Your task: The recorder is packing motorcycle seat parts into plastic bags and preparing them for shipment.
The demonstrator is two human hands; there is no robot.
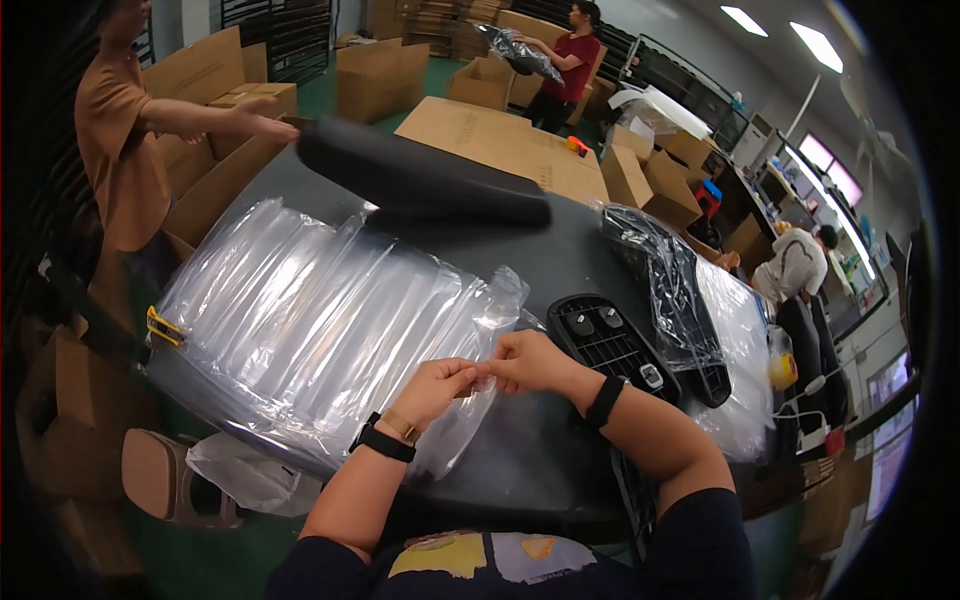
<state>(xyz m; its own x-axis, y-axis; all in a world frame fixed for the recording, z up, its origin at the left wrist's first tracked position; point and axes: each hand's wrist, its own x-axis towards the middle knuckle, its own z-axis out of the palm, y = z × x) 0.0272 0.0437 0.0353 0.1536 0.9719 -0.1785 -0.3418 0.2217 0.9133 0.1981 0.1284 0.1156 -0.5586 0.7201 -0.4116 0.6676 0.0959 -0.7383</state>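
Note:
A wide sheet of clear inflatable air-column wrap (310,310) lies spread over the dark table (560,250). My left hand (435,388) and my right hand (525,360) meet at the sheet's near right corner, both pinching a narrow end of the clear plastic (470,425) between the fingertips. Each wrist wears a black band. Just right of my right hand lies a black ribbed plastic part (610,345) with round knobs on it.
A long black cushion-like part (420,180) lies at the table's far side, where a person in an orange shirt (115,140) reaches toward it. A bagged black part (665,275) lies on the right. Cardboard boxes (380,75) fill the background. A yellow clip (165,328) sits at the sheet's left edge.

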